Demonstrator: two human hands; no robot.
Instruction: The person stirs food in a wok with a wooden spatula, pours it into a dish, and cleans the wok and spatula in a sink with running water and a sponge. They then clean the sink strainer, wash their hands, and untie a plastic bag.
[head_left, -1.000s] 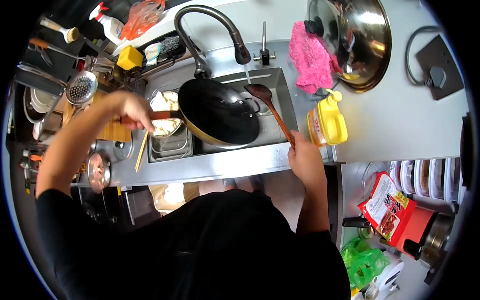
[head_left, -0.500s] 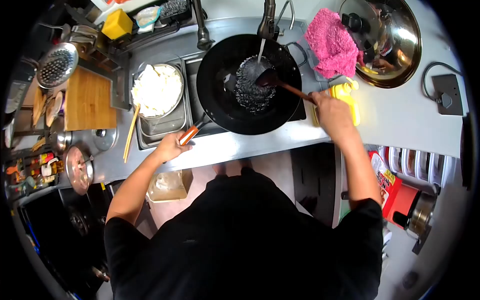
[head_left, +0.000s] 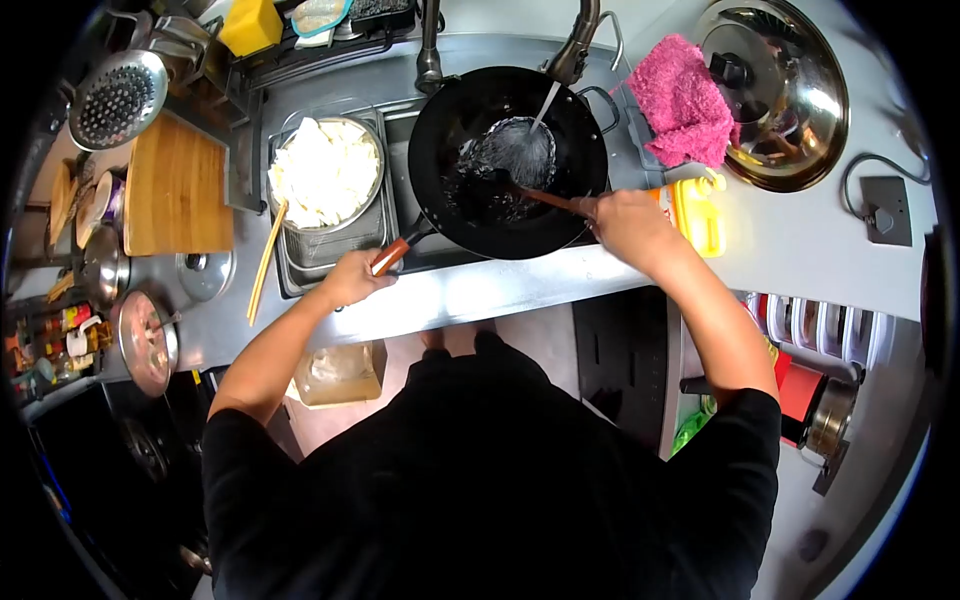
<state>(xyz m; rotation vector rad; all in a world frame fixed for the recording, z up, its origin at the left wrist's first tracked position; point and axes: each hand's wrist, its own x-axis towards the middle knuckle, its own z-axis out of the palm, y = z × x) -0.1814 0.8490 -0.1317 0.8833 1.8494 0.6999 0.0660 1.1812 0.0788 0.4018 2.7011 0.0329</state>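
Observation:
A black wok [head_left: 445, 190] rests over the sink, with water from the faucet [head_left: 572, 55] running into it. My left hand [head_left: 352, 278] is closed around the wok's wooden handle [head_left: 391, 256]. My right hand [head_left: 632, 228] grips a wooden spatula [head_left: 548, 199], whose dark head is down in the wok, partly lost in the water. To the wok's left stands a bowl of white cut pieces [head_left: 325, 172], with chopsticks [head_left: 266, 262] leaning on its rim. Just right of my right hand is a yellow bottle [head_left: 699, 215].
A pink cloth [head_left: 680, 100] and a large glass lid [head_left: 785, 95] lie at the right back. A wooden cutting board [head_left: 178, 190], a skimmer [head_left: 118, 100] and a bowl of pinkish food [head_left: 146, 343] are at the left. A yellow sponge [head_left: 250, 26] sits behind.
My right hand has drawn the spatula toward me and a little left, its head now lower in the wok. My left hand stays on the handle. The view has shifted slightly.

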